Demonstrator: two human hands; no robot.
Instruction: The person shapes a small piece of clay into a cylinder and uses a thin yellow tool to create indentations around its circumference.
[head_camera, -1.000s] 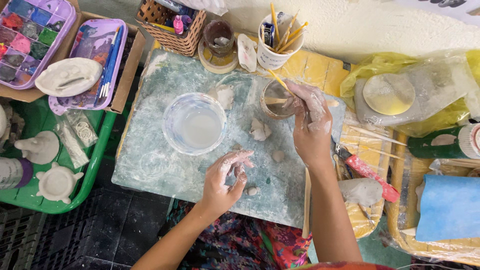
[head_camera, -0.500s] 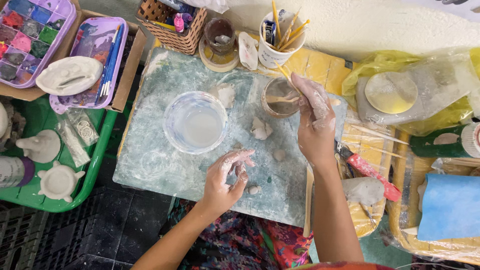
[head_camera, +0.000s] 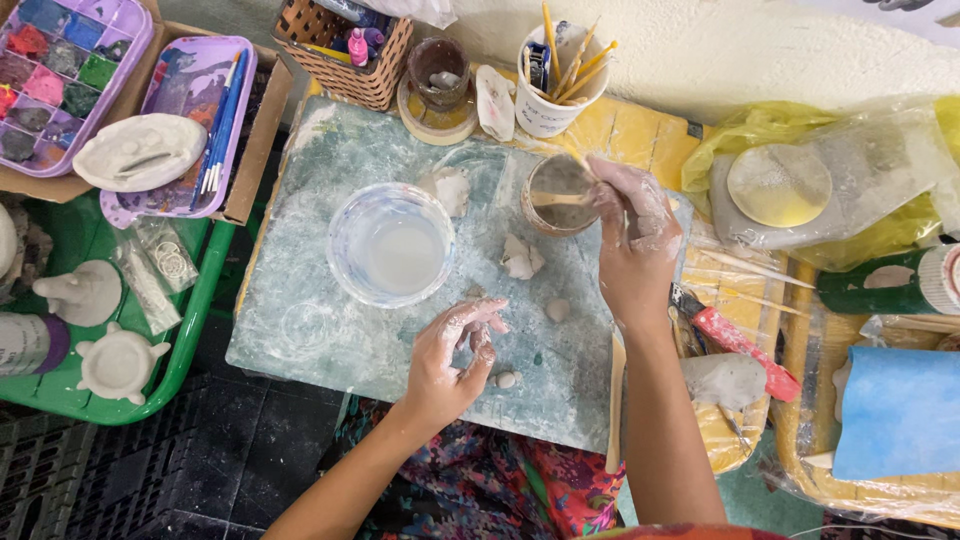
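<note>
Right hand (head_camera: 632, 240) pinching wooden stick (head_camera: 562, 198) in cup (head_camera: 556, 196); left hand (head_camera: 452, 352) curled, contents unclear

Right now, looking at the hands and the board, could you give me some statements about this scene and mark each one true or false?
1. The right hand holds a stick that dips into the small brown cup. True.
2. The left hand rests inside the clear bowl. False: it hovers over the marbled board, below and to the right of the bowl, fingers curled.
3. Both hands are smeared with pale clay. True.
4. The clear bowl holds red paint. False: it holds a cloudy, whitish liquid.
5. A white cup with brushes and sticks stands beyond the board. True.
</note>
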